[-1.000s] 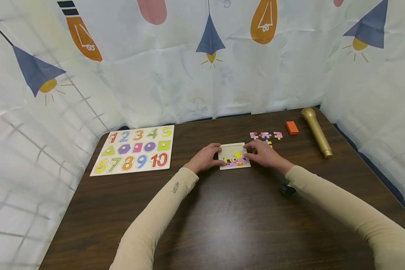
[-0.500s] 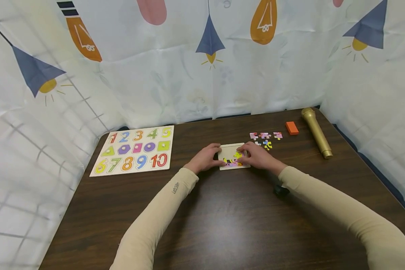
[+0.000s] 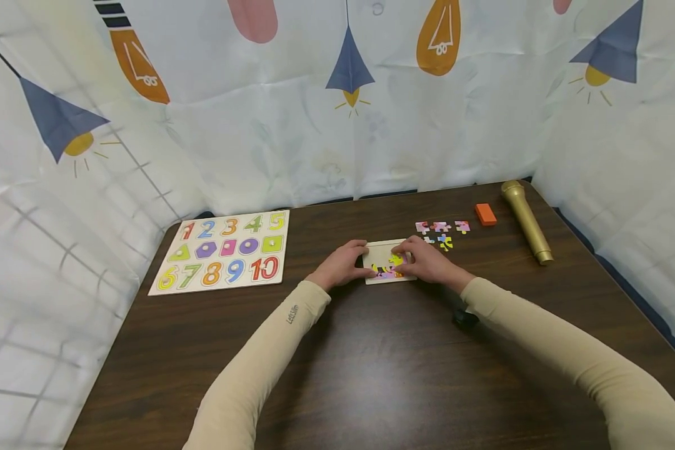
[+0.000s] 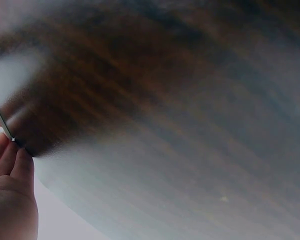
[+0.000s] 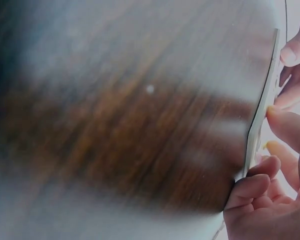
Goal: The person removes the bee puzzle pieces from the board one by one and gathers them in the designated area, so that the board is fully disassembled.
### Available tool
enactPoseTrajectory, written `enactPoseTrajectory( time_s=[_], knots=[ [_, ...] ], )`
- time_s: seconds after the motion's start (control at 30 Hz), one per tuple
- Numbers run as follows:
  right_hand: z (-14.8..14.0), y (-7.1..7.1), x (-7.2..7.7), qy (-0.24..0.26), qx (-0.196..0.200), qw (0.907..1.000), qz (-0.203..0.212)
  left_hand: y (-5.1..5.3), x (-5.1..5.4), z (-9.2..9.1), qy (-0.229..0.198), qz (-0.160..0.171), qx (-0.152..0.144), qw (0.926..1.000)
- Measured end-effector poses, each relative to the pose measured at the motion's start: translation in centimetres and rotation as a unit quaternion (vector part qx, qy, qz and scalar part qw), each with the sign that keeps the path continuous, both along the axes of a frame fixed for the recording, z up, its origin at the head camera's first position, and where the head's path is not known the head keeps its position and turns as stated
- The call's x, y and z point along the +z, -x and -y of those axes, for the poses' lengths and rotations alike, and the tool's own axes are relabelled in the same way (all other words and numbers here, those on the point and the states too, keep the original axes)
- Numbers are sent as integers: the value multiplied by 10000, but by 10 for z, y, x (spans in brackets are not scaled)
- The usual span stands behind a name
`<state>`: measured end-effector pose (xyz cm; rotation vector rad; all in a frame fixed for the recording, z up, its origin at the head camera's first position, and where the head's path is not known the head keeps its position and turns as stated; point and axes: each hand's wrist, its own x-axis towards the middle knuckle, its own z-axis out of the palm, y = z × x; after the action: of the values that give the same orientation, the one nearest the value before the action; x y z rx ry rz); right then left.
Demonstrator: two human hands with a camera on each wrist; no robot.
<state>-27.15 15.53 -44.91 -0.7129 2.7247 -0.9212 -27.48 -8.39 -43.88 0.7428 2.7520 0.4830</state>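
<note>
A small wooden puzzle tray (image 3: 378,253) lies on the table, yellow, black and pink pieces (image 3: 385,273) filling its lower and right parts. My left hand (image 3: 343,265) grips its left side, thumb at the lower corner and fingers at the upper; the left wrist view shows that hand (image 4: 12,192) at the tray's edge (image 4: 1,119). Over the right part, my right hand (image 3: 432,262) has thumb and index finger around a yellow-and-pink piece in the tray. The right wrist view has this hand (image 5: 270,202) beside the tray's edge (image 5: 260,110), the piece mostly hidden.
Several loose puzzle pieces (image 3: 441,227) lie behind the right hand. Further right are an orange block (image 3: 486,214) and a gold microphone-shaped object (image 3: 527,222). A number-and-shape board (image 3: 216,240) lies at the left; a printed curtain (image 3: 292,144) surrounds the table.
My right hand has moved left from the tray's right edge onto its pieces, uncovering more of the loose pieces behind it. My left hand has stayed on the tray.
</note>
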Motion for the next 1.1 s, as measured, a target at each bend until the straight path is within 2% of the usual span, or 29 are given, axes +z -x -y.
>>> enactPoseTrajectory(
  time_s=[0.8,1.1],
  knots=[
    [-1,0,0,176,-21,9998,130,2,1,-1,20,-74,-98,9999],
    [1,0,3,-25,50,9996,289,3,2,-1,171,-63,-116,9998]
  ],
)
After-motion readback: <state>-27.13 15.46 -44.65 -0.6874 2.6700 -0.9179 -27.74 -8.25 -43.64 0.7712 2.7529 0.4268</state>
